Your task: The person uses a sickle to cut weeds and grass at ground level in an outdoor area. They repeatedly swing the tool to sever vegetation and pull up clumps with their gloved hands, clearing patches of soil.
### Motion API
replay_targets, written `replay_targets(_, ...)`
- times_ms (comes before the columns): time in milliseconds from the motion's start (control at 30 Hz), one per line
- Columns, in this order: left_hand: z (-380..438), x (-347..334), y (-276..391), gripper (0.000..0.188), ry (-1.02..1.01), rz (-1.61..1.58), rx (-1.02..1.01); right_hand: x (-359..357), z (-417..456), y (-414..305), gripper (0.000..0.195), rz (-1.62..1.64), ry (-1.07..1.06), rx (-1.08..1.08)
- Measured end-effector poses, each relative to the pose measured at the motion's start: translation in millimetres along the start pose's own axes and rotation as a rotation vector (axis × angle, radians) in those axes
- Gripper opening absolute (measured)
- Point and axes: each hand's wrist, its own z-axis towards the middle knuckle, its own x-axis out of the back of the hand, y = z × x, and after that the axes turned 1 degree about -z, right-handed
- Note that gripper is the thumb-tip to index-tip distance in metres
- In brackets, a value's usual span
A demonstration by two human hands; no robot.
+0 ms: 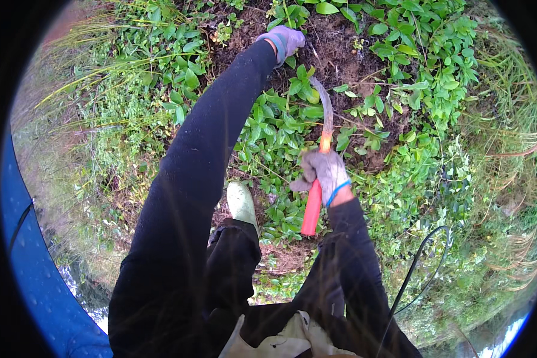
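My left hand [285, 42], in a pale purple work glove, reaches to the top of the view, down at the soil among leafy stems; its fingers are mostly hidden, so a hold on a stem cannot be made out. My right hand [326, 173], in a dirty grey glove with a blue cuff edge, is closed around the red-orange handle [312, 210] of a sickle. The curved, soil-stained sickle blade [326, 103] points up and to the left, its tip beside the leaves of a low green plant [300, 83], below and right of my left hand.
Bare dark soil [349, 58] with roots lies between dense green leaves [443, 67]. Long grass borders both sides. A light green boot [241, 203] stands below my left forearm. A black cable [411, 273] loops at lower right, and a blue surface [36, 268] with droplets curves along the left.
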Motion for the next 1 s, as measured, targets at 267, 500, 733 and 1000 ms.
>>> replay_targets(267,-2,-51,-63,0.03,0.215,-0.24,-0.165,-10,8,-9,0.008,-0.136,-0.073,0.021)
replay_targets(500,-7,8,7,0.028,-0.006,0.163,-0.098,-13,-14,-11,0.01,-0.035,0.052,0.095)
replay_targets(733,0,23,6,0.029,-0.045,0.312,-0.143,-29,5,-28,0.016,-0.146,-0.036,0.006)
replay_targets(1000,-5,13,6,0.027,-0.117,-0.082,0.089,24,-144,18,0.007,-0.07,0.334,-0.129)
